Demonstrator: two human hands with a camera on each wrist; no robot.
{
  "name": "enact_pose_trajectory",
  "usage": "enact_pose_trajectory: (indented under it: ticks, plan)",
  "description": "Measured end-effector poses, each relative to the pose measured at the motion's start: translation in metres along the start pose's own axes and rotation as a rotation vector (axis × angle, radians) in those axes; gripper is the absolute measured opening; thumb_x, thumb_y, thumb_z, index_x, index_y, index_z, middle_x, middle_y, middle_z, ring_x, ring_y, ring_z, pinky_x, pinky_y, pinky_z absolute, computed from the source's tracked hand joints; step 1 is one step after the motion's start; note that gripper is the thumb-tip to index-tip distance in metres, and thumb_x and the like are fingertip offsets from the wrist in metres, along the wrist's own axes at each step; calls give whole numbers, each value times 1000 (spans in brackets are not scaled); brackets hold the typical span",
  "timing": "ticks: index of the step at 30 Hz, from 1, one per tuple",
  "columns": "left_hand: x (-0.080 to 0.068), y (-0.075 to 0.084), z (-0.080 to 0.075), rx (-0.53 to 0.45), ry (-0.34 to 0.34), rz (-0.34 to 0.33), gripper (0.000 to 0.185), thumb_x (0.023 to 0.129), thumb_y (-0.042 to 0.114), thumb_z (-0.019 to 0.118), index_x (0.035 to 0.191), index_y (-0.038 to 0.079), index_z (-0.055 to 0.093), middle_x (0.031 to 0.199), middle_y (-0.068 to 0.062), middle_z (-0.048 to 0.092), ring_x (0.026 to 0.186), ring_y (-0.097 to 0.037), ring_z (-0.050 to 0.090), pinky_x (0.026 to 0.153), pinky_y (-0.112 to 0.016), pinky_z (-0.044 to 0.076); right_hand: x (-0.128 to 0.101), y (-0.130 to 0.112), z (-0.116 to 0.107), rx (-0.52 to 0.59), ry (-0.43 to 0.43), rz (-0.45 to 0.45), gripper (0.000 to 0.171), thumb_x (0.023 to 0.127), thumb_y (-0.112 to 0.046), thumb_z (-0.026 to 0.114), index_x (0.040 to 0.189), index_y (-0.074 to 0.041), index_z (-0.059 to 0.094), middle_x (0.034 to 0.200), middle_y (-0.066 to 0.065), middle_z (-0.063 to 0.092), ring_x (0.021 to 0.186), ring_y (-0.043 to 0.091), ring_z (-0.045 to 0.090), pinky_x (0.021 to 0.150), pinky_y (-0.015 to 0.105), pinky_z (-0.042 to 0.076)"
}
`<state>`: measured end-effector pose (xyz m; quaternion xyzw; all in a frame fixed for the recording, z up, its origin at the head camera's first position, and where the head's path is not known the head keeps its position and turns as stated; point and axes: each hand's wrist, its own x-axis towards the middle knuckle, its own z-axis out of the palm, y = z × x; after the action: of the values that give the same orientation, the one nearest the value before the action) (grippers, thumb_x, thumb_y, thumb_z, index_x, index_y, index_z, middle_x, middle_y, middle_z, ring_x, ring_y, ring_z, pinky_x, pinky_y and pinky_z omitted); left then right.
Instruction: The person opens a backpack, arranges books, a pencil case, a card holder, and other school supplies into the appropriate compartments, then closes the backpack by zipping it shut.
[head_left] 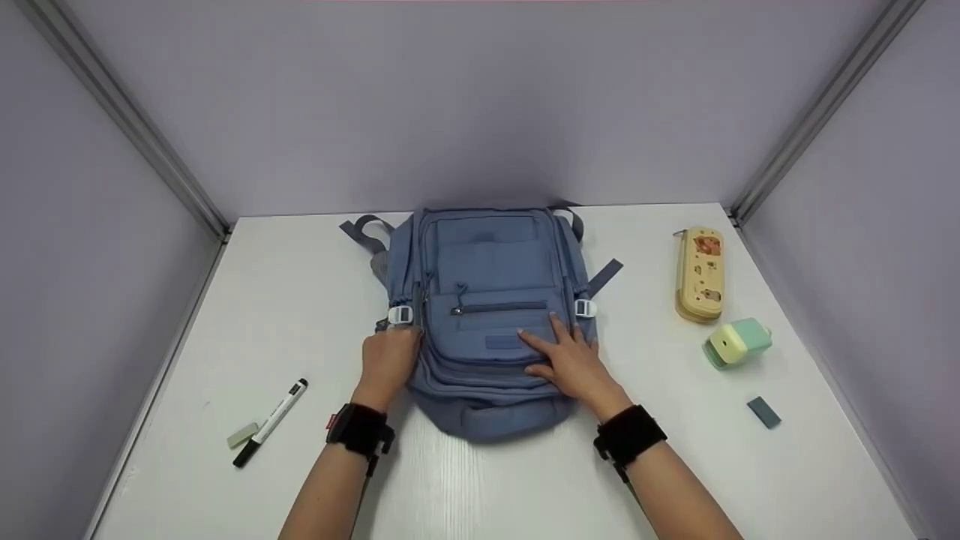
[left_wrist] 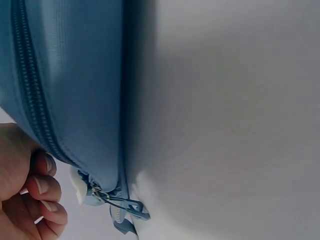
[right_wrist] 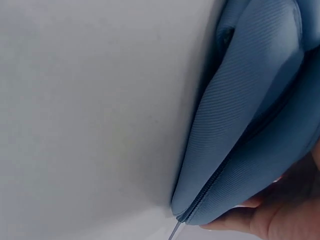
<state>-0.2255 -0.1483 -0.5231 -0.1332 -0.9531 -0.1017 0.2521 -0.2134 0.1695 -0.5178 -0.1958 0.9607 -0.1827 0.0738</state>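
Observation:
A blue backpack (head_left: pixel 495 259) lies front side up on the white table, its bottom towards me. My left hand (head_left: pixel 390 358) is at its left side, just below a white buckle (head_left: pixel 400 315). In the left wrist view, the curled fingers (left_wrist: pixel 42 186) grip at the edge beside a zipper (left_wrist: pixel 31 85); what they pinch there is hidden. My right hand (head_left: pixel 577 367) rests with spread fingers on the lower right of the front pocket, near a sewn label (head_left: pixel 504 342). The right wrist view shows that hand against the bag's padded lower edge (right_wrist: pixel 235 115).
At the right stand a yellow pencil case (head_left: pixel 701 277), a green and yellow pencil sharpener (head_left: pixel 739 343) and a small dark green block (head_left: pixel 763 412). A white marker (head_left: pixel 271 421) and a pale green block (head_left: pixel 242 436) lie at the left. Grey panels (head_left: pixel 480 105) enclose the table.

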Motion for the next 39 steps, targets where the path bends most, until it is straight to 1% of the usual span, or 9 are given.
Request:
enact_pose_trajectory:
  ticks: [5,10,13,16,21,26,33,35,39]
  plan:
    - [4,-6,7,17,16,-16,30,85,11,67,59,4,53,52,-17,56,41,-36,52,37,-49,40,6,-6,1,-35,-24,28,60,92,-52,56,149,-37,42,159,24,17,132,64,21,96,78,23]
    - [8,-8,10,23,21,-22,28,84,9,67,60,2,54,54,-19,57,43,-37,54,38,-50,42,14,-7,1,-61,-44,37,59,93,-52,56,149,-37,42,159,24,16,132,64,21,96,78,23]
    - [12,-10,11,20,16,-18,27,84,8,67,61,2,55,55,-19,57,43,-38,54,39,-50,42,20,-5,0,-73,-61,46,60,93,-54,55,149,-38,41,159,23,15,133,63,20,96,78,23]
    - [12,-10,9,8,4,-24,25,84,9,68,63,1,58,56,-19,58,44,-38,55,40,-51,43,24,-5,0,-70,-75,55,60,93,-54,54,149,-39,40,160,22,14,134,63,19,96,78,22]
    - [8,-7,1,8,-7,-34,24,84,9,68,63,-1,60,57,-19,59,45,-39,55,41,-51,43,25,-5,0,-78,-75,58,59,93,-53,54,149,-38,40,160,22,14,133,63,20,95,78,24]
    - [1,-1,-10,1,-18,-19,25,82,9,70,61,0,60,55,-16,57,45,-38,56,40,-50,43,26,-7,-1,-92,-85,69,59,94,-54,53,149,-39,39,160,21,15,134,62,21,95,78,24]
    - [-10,6,-28,3,-69,54,25,82,11,73,60,4,62,54,-11,55,44,-33,54,38,-46,41,26,-7,1,-114,-75,74,59,94,-55,52,149,-40,40,159,21,16,134,61,23,95,77,24]
    - [-13,8,-32,-7,-73,75,28,82,9,73,58,6,60,53,-9,54,43,-32,53,38,-45,41,26,-7,1,-120,-73,75,59,93,-55,52,149,-40,40,160,21,17,134,60,23,96,77,24]
    - [-19,12,-38,-42,-60,116,34,78,3,72,53,9,51,50,-6,50,41,-27,49,38,-43,39,26,-7,0,-116,-75,79,59,94,-55,52,149,-40,40,160,21,16,134,60,23,96,77,24]
